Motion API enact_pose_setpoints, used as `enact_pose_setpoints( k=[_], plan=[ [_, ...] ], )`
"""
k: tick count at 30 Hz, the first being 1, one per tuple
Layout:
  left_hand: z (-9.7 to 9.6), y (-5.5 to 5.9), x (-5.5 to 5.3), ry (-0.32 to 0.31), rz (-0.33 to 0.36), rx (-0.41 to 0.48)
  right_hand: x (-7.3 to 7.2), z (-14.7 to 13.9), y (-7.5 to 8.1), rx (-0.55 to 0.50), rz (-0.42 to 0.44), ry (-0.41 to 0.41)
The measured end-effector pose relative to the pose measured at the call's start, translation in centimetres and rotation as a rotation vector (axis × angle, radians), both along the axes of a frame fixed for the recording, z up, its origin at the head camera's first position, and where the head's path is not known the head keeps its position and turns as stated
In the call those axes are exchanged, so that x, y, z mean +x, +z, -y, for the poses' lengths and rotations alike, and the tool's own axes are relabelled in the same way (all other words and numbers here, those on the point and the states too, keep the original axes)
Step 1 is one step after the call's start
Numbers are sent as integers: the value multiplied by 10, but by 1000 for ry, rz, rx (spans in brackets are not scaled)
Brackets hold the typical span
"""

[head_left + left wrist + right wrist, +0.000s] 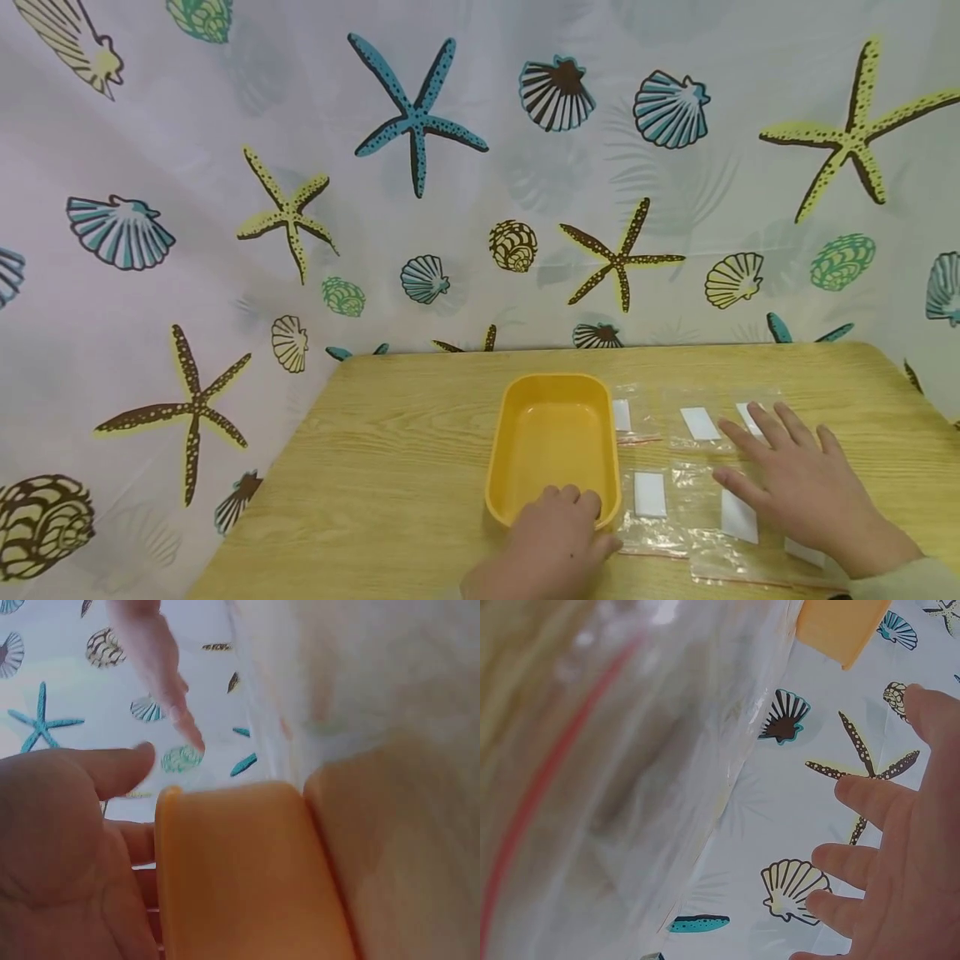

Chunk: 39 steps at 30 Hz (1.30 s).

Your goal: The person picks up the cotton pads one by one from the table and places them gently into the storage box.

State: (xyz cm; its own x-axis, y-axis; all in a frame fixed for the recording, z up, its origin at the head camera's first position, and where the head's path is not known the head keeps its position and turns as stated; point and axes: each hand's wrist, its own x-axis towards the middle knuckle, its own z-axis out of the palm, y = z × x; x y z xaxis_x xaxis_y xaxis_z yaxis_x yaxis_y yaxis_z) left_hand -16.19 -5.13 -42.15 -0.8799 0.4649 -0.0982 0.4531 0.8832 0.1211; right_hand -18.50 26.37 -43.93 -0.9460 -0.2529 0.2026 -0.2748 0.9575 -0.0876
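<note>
A deep yellow plastic tray (555,450) with rounded corners stands on the table, with nothing inside. My left hand (551,542) holds its near rim, fingers hooked over into the tray. In the left wrist view the thumb (124,769) stands apart from the tray's outer wall. My right hand (806,479) is spread with straight fingers over several clear zip bags to the right of the tray. Each visible bag has a white rectangular piece, such as the near-left one (649,495). Some bags are partly hidden under this hand. A bag's red seal strip (551,776) shows in the right wrist view.
The wood-grain table (360,467) extends left of the tray. Behind it and along its sides hangs a white curtain (480,225) printed with starfish and shells. The bags lie close against the tray's right side, in two rows.
</note>
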Motion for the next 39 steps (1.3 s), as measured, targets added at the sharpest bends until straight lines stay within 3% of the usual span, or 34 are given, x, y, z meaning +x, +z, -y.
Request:
enact_pose_setpoints(
  k=[3,8,12,15,18,23,29,39],
  plan=[
    [14,9,-11,20,26,150,0,0,0,3,-5,-5],
    [42,16,-35,46,-52,292,0,0,0,7,6,-22],
    [61,15,-52,112,-125,363,0,0,0,7,14,-27],
    [73,14,-64,189,-140,437,0,0,1,-2,13,-21],
    [86,12,-76,275,-65,546,0,0,1,-6,11,-15],
    [103,2,-93,374,177,756,0,-1,1,-7,16,-16],
    [118,-19,-100,366,379,929,-2,-1,-1,-13,35,-11],
    [120,-35,-107,360,526,1125,-5,-5,-2,-6,24,-4]
  ],
)
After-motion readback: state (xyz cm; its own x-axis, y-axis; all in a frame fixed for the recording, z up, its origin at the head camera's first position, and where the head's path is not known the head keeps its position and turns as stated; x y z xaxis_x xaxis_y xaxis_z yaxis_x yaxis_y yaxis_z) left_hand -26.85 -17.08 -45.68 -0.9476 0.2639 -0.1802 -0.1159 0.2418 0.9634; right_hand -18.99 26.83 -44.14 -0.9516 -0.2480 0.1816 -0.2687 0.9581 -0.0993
